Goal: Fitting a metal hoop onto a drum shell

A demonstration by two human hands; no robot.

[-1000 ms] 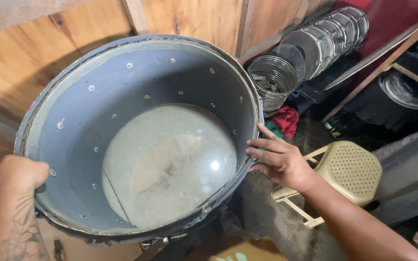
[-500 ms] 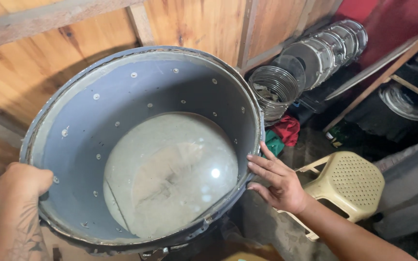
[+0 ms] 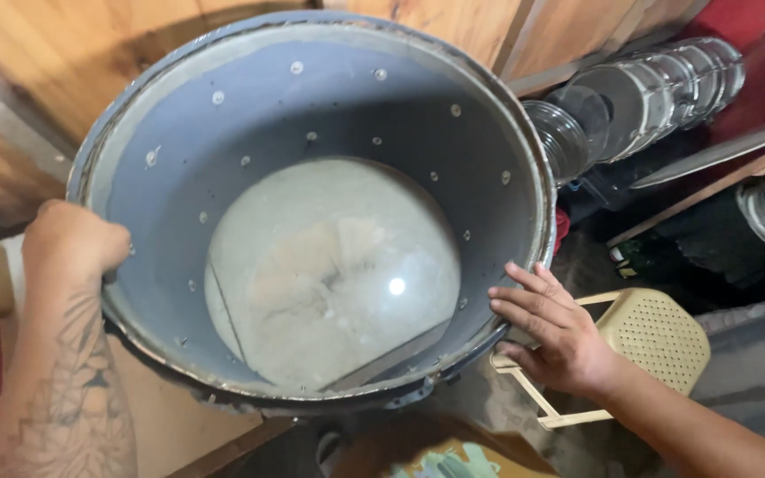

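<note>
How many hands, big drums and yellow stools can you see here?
Hands: 2, the left hand gripping the rim and the right hand flat against the outside
Grey drum shell: 1
Yellow plastic stool: 1
Total: 4

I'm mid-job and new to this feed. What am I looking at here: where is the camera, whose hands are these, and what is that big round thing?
The one view comes from a camera on the person's head, looking down. The left hand grips the rim of a large round grey drum shell with a pale translucent skin at its bottom. The right hand rests open, fingers flat against the opposite rim. Beside it stands a cream perforated plastic stool. A row of shiny metal hoops lies against the wooden wall.
</note>
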